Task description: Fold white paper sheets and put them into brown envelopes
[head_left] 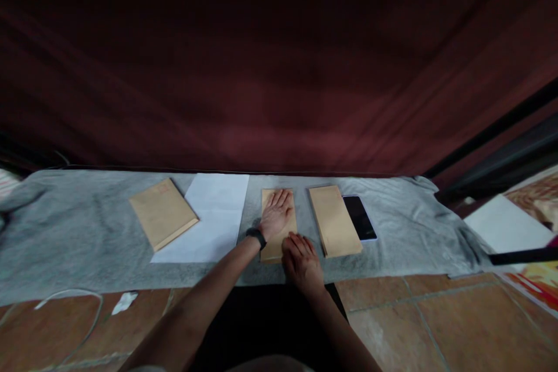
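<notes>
A brown paper envelope (pixel 271 251) lies upright in front of me on the grey cloth. Flat across its upper part rests my left hand (pixel 278 213), fingers stretched out, a dark band on the wrist. My right hand (pixel 303 260) touches the envelope's lower right edge; its fingers are extended and lie low on the paper. To the right is a small stack of similar brown envelopes (pixel 335 221). Farther left, another brown envelope (pixel 162 213) with a red printed mark lies askew, partly over white paper (pixel 215 218).
A smartphone (pixel 360 218) lies partly beside and under the right stack. The grey cloth (pixel 410 226) covers a long narrow surface before a dark red curtain (pixel 270 93). On the tiled floor are a white cable (pixel 101 302) and a crumpled white scrap (pixel 124 302).
</notes>
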{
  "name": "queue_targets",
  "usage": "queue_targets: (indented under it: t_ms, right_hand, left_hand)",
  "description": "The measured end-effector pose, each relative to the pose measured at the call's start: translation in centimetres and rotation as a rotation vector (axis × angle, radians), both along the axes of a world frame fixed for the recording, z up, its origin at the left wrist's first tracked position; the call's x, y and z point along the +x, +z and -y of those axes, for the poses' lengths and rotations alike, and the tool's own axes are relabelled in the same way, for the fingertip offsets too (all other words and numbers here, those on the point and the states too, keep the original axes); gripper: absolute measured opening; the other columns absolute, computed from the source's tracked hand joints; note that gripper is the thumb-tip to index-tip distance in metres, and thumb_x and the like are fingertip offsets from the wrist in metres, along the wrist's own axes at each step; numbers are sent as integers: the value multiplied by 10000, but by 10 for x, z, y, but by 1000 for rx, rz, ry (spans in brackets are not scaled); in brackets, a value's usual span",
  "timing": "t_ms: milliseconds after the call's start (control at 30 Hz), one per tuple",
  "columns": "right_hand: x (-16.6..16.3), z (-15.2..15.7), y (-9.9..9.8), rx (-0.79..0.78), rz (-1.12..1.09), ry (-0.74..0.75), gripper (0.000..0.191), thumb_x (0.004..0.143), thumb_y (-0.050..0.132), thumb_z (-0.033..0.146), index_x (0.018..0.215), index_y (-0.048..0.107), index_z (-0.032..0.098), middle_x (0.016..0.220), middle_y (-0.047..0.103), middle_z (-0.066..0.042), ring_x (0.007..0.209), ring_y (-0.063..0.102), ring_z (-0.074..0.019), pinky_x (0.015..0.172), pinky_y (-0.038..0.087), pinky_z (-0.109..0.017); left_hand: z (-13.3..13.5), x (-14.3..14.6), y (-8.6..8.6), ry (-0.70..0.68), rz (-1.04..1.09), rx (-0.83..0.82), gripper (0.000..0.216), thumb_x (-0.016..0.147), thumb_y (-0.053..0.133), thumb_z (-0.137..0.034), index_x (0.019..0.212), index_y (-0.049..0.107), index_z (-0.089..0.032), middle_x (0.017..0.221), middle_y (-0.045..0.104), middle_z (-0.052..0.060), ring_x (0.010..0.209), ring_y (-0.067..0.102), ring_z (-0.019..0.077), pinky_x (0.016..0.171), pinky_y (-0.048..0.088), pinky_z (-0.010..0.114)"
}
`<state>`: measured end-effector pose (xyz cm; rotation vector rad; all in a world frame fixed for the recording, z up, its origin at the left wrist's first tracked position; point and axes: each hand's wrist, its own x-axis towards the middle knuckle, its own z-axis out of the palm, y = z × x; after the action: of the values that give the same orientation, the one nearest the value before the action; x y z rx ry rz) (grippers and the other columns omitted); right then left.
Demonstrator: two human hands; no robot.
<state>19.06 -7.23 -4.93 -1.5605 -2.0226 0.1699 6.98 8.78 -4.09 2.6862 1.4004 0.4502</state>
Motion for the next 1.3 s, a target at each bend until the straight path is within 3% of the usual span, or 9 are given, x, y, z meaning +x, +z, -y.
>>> queue_targets:
  t_ms: [133,300,600,833,1000,1100,1167,1300]
  right_hand:
    - [-1,0,1,-2,-9,-3,384,1006,485,245,1378,577,227,1403,625,-81,1322,551,-229,1169,383,-444]
    - [0,0,-3,-37,-20,7,395,991,488,248,1375,576,224,1422,606,-93,1328,542,-256,1170,375,-476]
    - [6,-1,-8,-49,-108,16,419,988,390,186,1371,555,224,1382,623,-84,1305,548,-221,1144,409,-460]
    - [8,-2,-15,-46,-236,-27,356,980,369,158,1190,652,215,1244,691,-90,1209,607,-220,1076,470,-445]
    - [16,-12,-16,-78,-291,-43,395,1005,339,211,1235,659,227,1207,715,-88,1153,652,-222,1019,524,-436]
    - [16,-29,-11,-127,-202,74,428,1039,332,284,1374,594,230,1389,634,-90,1309,569,-215,1097,482,-440]
    - [12,-43,-7,-170,-83,239,463,1054,322,314,1464,515,221,1506,536,-78,1416,466,-209,1184,390,-459]
    - [2,-74,-6,-209,67,372,486,1064,323,360,1523,440,250,1617,374,-42,1503,327,-198,1261,246,-464]
  left_hand:
    - [-15,2,-12,-35,-25,-5,560,1028,341,-376,1539,397,-154,1611,383,99,1518,289,246,1256,182,474]
    - [-4,-10,-15,-155,21,-36,560,1034,343,-373,1545,378,-146,1611,378,113,1521,280,238,1258,149,466]
    - [37,-34,-10,-328,39,-149,536,1043,369,-338,1541,363,-140,1622,356,127,1533,245,206,1255,153,397]
    - [78,-50,-5,-378,64,-125,546,1025,414,-302,1543,347,-142,1607,384,135,1524,273,220,1257,160,407]
    - [107,-67,3,-433,45,-95,615,1014,489,-405,1555,329,-161,1614,369,140,1531,255,252,1260,164,434]
    - [117,-73,6,-466,24,-93,644,965,589,-438,1531,388,-207,1602,395,124,1529,253,278,1259,161,463]
    - [120,-75,4,-470,36,-102,600,926,653,-431,1469,487,-236,1536,489,110,1502,310,293,1257,171,476]
    - [120,-75,0,-459,57,-123,537,886,701,-457,1382,593,-282,1435,586,81,1450,384,302,1252,176,481]
